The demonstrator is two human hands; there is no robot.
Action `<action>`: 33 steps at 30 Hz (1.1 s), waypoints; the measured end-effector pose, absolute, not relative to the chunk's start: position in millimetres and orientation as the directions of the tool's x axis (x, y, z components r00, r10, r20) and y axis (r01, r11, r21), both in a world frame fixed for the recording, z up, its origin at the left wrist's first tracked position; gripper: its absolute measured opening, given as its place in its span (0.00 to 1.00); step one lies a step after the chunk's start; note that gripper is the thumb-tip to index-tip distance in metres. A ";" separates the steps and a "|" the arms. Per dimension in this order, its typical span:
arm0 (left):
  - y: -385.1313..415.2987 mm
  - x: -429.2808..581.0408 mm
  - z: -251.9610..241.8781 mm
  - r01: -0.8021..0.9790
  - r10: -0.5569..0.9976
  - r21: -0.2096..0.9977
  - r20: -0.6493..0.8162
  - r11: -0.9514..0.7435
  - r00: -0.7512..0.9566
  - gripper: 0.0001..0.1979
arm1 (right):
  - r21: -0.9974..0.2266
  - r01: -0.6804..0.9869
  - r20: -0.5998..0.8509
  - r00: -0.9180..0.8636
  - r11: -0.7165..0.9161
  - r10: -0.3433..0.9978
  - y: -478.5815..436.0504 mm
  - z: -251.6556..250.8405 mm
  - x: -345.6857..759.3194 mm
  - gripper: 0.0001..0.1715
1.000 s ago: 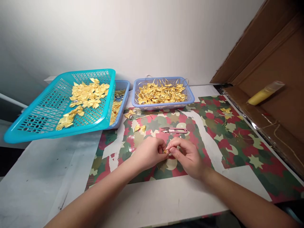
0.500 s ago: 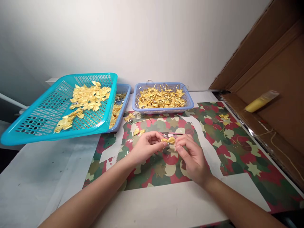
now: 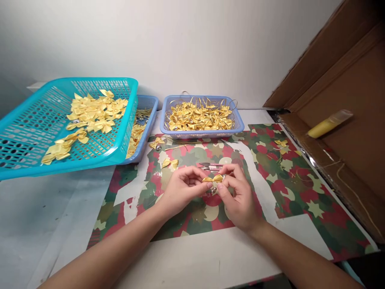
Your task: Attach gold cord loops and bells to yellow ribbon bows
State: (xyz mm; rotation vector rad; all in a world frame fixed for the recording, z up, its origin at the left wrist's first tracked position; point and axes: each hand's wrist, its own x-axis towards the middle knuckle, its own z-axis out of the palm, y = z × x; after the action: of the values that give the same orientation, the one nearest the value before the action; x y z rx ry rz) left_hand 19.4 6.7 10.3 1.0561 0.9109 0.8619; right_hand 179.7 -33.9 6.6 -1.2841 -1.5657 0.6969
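Between my two hands is a small yellow ribbon bow [image 3: 213, 179] with a silver bell [image 3: 213, 190] hanging below its middle. My left hand [image 3: 188, 185] pinches the bow's left loop between thumb and fingers. At the right loop, the thumb and index finger of my right hand [image 3: 239, 194] grip the same bow. Just behind the hands lies a pair of thread snips [image 3: 210, 165] on the patterned sheet. A loose bow [image 3: 170, 163] rests left of the snips, and another bow [image 3: 157, 142] lies farther back beside a bell [image 3: 158, 147].
A turquoise basket [image 3: 123, 138] of bows sits tilted at the left, over a blue basket [image 3: 146, 136]. Another blue basket [image 3: 202, 133] holds many bows with gold cords. At the right are a single bow [image 3: 281, 143], cardboard [image 3: 339, 80] and a yellow-filled tube [image 3: 326, 125].
My right hand's fingers have closed in on the bow's right loop, and the bell now shows more clearly beneath it. The camera view has shifted slightly.
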 end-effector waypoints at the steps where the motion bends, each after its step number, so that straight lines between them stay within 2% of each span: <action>1: 6.0 19.8 9.9 -0.143 0.910 0.955 -0.193 0.260 0.366 0.13 | -0.873 0.392 0.319 0.010 0.290 0.948 -33.9 7.5 179.5 0.16; 24: -2.2 21.1 6.5 -0.116 0.948 0.991 -0.021 0.061 0.319 0.08 | -0.862 0.347 0.385 -0.022 0.368 0.923 -34.4 11.3 178.3 0.15; 33: -5.1 21.4 7.0 -0.046 0.956 0.996 0.087 -0.077 0.279 0.07 | -0.856 0.346 0.401 -0.022 0.383 0.916 -35.8 11.8 178.1 0.15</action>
State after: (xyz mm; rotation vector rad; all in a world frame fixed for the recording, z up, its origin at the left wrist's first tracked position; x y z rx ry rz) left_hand 21.4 -5.1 7.0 1.3648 0.9317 1.0704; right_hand 178.1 -35.8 11.8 -1.1557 -1.5849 0.6741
